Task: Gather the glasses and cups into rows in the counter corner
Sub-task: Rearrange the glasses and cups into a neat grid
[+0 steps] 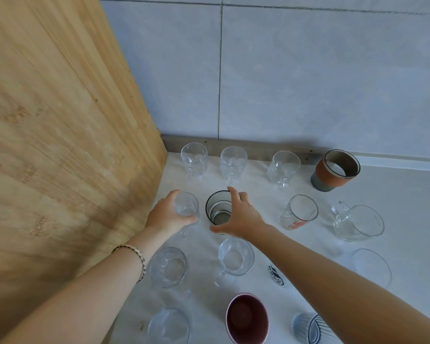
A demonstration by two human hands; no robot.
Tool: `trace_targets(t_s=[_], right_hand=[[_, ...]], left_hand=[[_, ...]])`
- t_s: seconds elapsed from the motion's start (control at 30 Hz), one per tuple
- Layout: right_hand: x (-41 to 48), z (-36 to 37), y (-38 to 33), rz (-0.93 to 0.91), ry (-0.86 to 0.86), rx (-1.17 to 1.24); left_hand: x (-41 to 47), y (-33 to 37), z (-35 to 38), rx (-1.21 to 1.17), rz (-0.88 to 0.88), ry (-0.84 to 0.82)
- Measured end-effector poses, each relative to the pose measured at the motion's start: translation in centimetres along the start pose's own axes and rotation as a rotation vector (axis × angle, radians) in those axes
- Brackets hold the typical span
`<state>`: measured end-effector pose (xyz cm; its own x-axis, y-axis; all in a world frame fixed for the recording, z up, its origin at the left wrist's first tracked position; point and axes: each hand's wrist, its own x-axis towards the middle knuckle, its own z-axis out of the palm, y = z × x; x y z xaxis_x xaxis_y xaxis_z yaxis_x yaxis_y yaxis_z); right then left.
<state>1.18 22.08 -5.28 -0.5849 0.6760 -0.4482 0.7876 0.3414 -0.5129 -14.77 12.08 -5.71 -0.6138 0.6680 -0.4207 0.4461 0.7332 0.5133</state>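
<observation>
Three glasses (233, 160) line the wall (308, 83), a cup (336, 170) to their right, a board (60, 120) left, more glasses in front.

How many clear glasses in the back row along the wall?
3: corner glass by the wooden panel, middle glass, third glass beside the orange cup. None seems hidden there.

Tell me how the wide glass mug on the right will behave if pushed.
The mug is clear glass, so probably fragile and slippery. Its wide, low shape should make it slide rather than tip.
</observation>
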Motion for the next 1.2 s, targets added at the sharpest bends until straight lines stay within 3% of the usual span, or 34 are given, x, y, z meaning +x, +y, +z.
trace_targets(t_s=[0.17, 0.5, 0.73, 0.8, 0.9, 1.03, 1.13, 1.2], right_hand=[[0.7, 1.0, -0.4, 0.066, 0.123, 0.051], [0.9, 0.6, 0.1, 0.047, 0.123, -0.006], [-1.3, -1.0, 1.0, 0.011, -0.013, 0.003], [-3.2, -2.8, 2.4, -0.051, -0.028, 0.013], [-6.4, -6.3, 6.0, -0.125, 0.096, 0.041], [-9.3, -10.9, 13.2, -0.006, 0.31, 0.044], [-9.5, -13.1, 18.2, 0.209, 0.424, -0.036], [-8.8, -13.8, 20.3, 0.371, 0.387, -0.099]], left_hand=[[2.0, 0.9, -0.3, -0.024, 0.007, 0.013], [2.3, 0.5, -0.1, -0.054, 0.058, 0.0], [0.7, 3.2, -0.1, 0.103, -0.009, -0.037], [-0.8, 5.8, 0.3, 0.245, 0.108, 0.097], [-3.2, 10.1, 2.1, 0.313, 0.488, 0.26], [-5.7, 15.7, 6.8, 0.339, 0.703, 0.064], [-6.2, 18.8, 10.3, 0.417, 0.676, -0.118], [-5.8, 20.3, 11.9, 0.495, 0.634, -0.157]])
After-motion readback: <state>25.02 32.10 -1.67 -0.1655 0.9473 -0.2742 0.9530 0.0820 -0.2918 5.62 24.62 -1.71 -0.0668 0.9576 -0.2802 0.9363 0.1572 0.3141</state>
